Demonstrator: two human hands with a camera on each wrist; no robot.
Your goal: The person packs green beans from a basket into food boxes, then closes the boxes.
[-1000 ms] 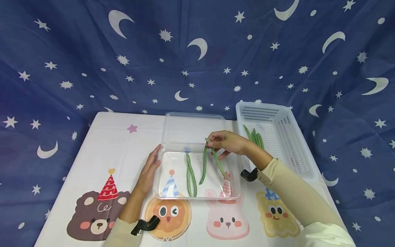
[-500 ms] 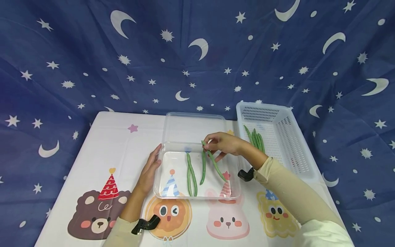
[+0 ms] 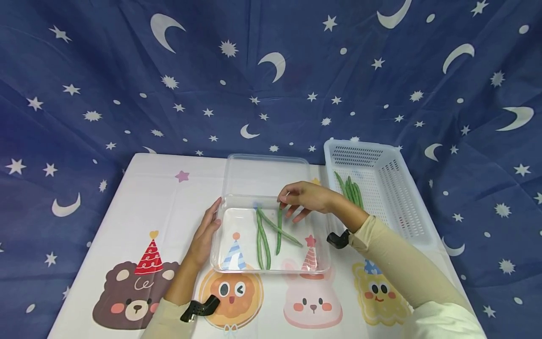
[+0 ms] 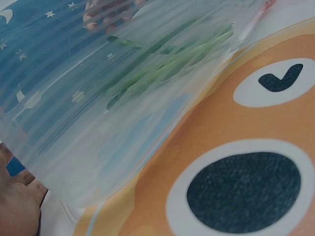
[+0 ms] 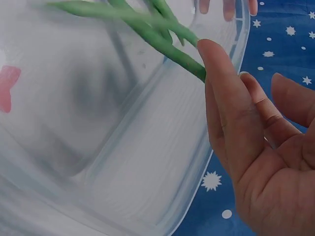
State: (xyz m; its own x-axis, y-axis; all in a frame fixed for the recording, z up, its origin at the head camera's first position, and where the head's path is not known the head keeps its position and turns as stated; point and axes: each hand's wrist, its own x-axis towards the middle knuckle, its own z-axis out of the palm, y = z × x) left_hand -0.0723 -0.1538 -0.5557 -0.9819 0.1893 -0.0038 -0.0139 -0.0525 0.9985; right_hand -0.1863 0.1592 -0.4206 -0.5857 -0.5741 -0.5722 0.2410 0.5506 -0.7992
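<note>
A clear plastic container (image 3: 271, 271) stands on the table; my left hand (image 3: 203, 238) lies against the outside of its left wall, fingers fairly straight. Over its back right part, my right hand (image 3: 308, 197) pinches the upper end of a green bean (image 3: 278, 241) between thumb and forefinger, other fingers spread. That bean slants down into the container. Crossing it diagonally is a second, loose green bean (image 3: 292, 238). Two more green beans (image 3: 265, 242) lie close together left of them. The right wrist view shows the held bean's end hidden behind the thumb (image 5: 224, 83).
At the right stands a white perforated basket (image 3: 406, 188) with several green beans (image 3: 352, 190) along its left side. A clear lid (image 3: 267, 157) lies behind the container. The tablecloth (image 3: 161, 202) has cartoon prints; a starry blue curtain (image 3: 296, 117) hangs behind.
My right hand has shifted slightly left and let go of one bean, which has dropped across the other. The held bean has moved little. My left hand stays in place.
</note>
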